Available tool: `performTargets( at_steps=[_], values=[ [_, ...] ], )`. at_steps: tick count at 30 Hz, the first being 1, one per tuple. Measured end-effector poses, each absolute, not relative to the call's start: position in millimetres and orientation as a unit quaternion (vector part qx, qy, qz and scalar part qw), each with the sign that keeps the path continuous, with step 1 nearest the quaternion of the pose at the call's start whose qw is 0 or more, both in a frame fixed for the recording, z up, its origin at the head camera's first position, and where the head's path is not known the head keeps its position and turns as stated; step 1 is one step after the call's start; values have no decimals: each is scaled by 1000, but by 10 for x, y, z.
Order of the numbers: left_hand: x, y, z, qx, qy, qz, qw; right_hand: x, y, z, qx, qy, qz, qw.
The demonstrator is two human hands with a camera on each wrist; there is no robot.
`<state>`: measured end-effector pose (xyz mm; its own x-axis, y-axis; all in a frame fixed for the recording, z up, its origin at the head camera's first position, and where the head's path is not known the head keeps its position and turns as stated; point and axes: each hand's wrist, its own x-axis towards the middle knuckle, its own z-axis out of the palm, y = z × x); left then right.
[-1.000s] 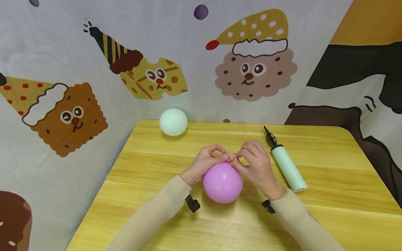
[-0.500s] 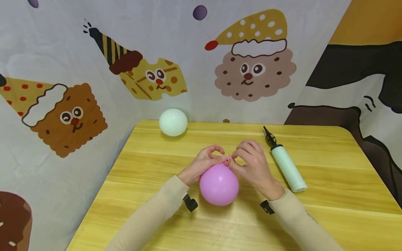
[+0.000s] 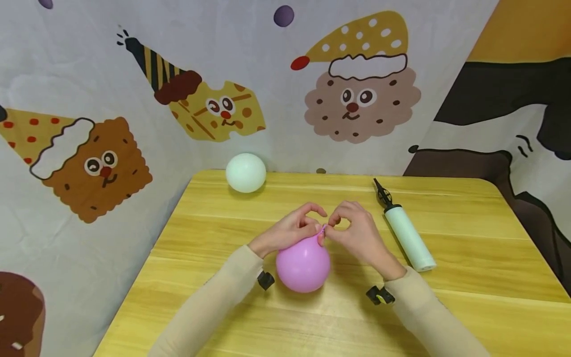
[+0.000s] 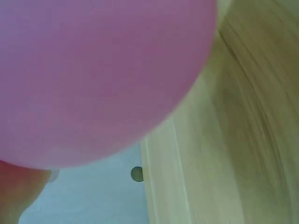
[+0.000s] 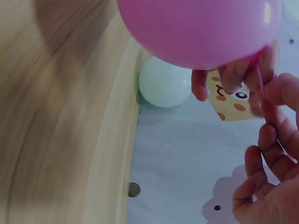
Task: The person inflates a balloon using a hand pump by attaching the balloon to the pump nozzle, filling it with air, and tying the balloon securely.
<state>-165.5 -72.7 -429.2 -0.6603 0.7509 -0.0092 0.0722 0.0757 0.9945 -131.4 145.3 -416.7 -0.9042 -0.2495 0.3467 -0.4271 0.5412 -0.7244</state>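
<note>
An inflated pink balloon is above the front middle of the table, its neck pointing up and to the right. My left hand lies along its top and holds it at the base of the neck, with the index finger arched above. The thumb and index finger of my right hand pinch the stretched neck end. In the right wrist view, the thin pink neck runs between left-hand fingers and right-hand fingertips. The balloon fills much of the left wrist view, hiding most of the left hand.
A pale mint balloon rests at the table's back left. To the right lies a mint hand pump with a black nozzle, pointing away. The wooden table meets a cartoon-printed cloth behind it.
The pink balloon has shifted left and slightly down. My left index finger has lifted into an arch, and the neck, earlier stretched sideways between both hands, now stands more upright.
</note>
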Motion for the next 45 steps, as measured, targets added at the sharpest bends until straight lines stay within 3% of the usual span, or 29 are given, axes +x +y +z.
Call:
performTargets(
  at_steps=[9,16,28,32,39,45],
  values=[
    [-1592,-768,-4312,327,638,627,306,-1335,1477,-4169,174,-869,461,50],
    [-1606,-728,-4352,305,643,654,255,-1315,1469,-4159,149,-872,464,50],
    [-1612,-573,-4410,254,716,632,154,-1315,1448,-4179,167,-874,444,102],
    [-1615,-579,-4383,253,715,630,168,-1321,1461,-4197,173,-872,448,94],
    [-1654,-654,-4388,240,653,672,253,-1332,1487,-4207,192,-849,491,29],
    [-1663,-637,-4422,196,666,673,254,-1334,1456,-4224,204,-859,465,65]
  ],
)
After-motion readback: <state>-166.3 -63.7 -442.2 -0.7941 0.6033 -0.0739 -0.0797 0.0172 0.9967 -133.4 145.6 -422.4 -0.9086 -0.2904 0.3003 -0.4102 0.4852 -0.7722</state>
